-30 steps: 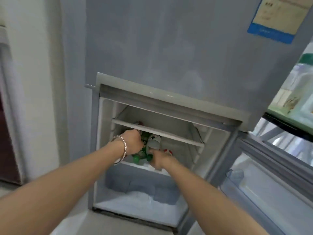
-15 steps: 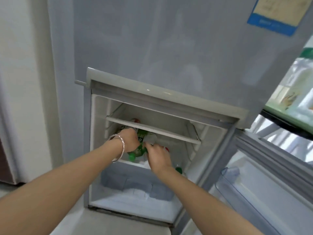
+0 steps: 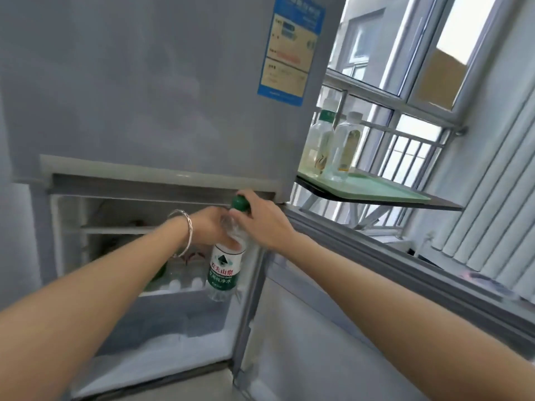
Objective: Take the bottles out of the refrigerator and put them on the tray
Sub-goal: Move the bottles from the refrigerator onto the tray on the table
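Both hands grip water bottle (image 3: 224,264): left hand (image 3: 215,227) wraps shoulder, right hand (image 3: 260,222) clamps neck. Keep upright, clear refrigerator (image 3: 144,111) door, carry right to green tray (image 3: 376,188).

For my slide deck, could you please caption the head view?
Both hands, left hand and right hand, lift a green-capped water bottle from the open refrigerator.

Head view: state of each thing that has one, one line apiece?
Refrigerator lower door: open.
Green-capped water bottle: capped, upright, lifted, held by both hands.
Left hand: gripping bottle's shoulder.
Right hand: gripping bottle's neck.
Tray: holds two upright bottles.
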